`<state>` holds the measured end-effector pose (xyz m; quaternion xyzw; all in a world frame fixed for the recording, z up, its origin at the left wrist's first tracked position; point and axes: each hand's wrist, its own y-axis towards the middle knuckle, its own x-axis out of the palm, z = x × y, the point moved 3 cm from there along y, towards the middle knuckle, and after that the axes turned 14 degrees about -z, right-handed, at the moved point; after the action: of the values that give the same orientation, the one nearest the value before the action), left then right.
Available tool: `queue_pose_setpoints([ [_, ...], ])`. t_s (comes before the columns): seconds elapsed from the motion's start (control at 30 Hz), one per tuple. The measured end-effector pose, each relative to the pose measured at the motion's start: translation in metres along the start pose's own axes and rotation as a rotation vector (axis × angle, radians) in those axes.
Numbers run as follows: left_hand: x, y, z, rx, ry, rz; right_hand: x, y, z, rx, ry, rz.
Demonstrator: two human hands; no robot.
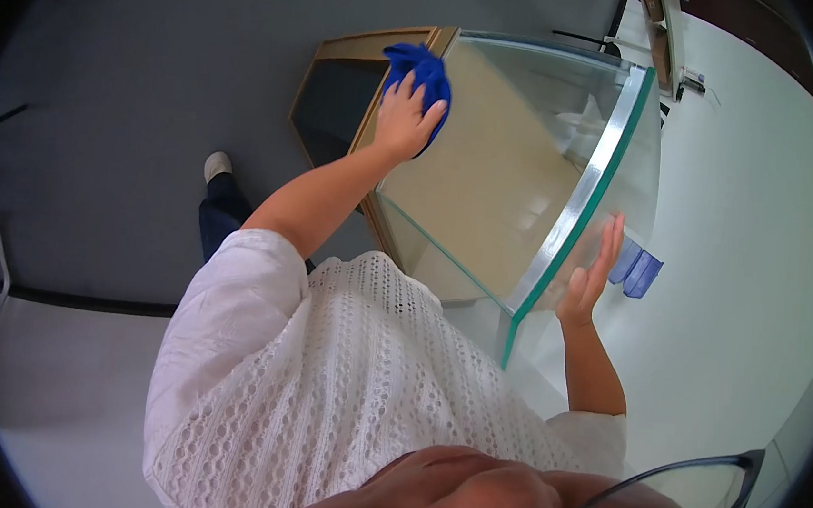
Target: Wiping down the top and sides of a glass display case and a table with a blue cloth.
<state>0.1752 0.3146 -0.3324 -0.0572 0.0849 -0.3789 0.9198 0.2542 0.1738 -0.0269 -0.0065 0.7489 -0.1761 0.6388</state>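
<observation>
My left hand (408,122) presses a bunched blue cloth (421,65) against the golden-brown trim (439,42) where it borders a clear glass panel. Both belong to a glass display case (492,160) with a beige interior. A silver metal strip (583,189) runs along one side, beside a thick green glass edge (618,152). Beyond that edge, my right hand (595,272) is held flat with straight fingers and nothing in it. Its palm side is by the glass; whether it touches cannot be told. Below the trim is a dark framed panel (335,109).
Translucent blue plastic containers (636,268) show just past my right hand. Grey floor (126,89) spreads on the left, with a shoe (218,166) on it. A pale wall (738,230) fills the right side. Shelving (660,37) with boxes stands at the upper right.
</observation>
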Motion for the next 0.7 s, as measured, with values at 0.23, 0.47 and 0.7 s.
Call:
queue_pose_setpoints([
  [0.23, 0.016, -0.126, -0.032, -0.035, -0.019, 0.024, 0.002, 0.0, -0.002, -0.023, 0.059, 0.033],
  [0.47, 0.006, -0.075, -0.023, -0.011, -0.026, 0.072, 0.002, -0.004, -0.005, -0.012, 0.076, 0.026],
  [0.7, -0.015, 0.08, 0.0, 0.089, 0.059, 0.019, 0.0, -0.006, -0.004, 0.015, 0.11, 0.013],
])
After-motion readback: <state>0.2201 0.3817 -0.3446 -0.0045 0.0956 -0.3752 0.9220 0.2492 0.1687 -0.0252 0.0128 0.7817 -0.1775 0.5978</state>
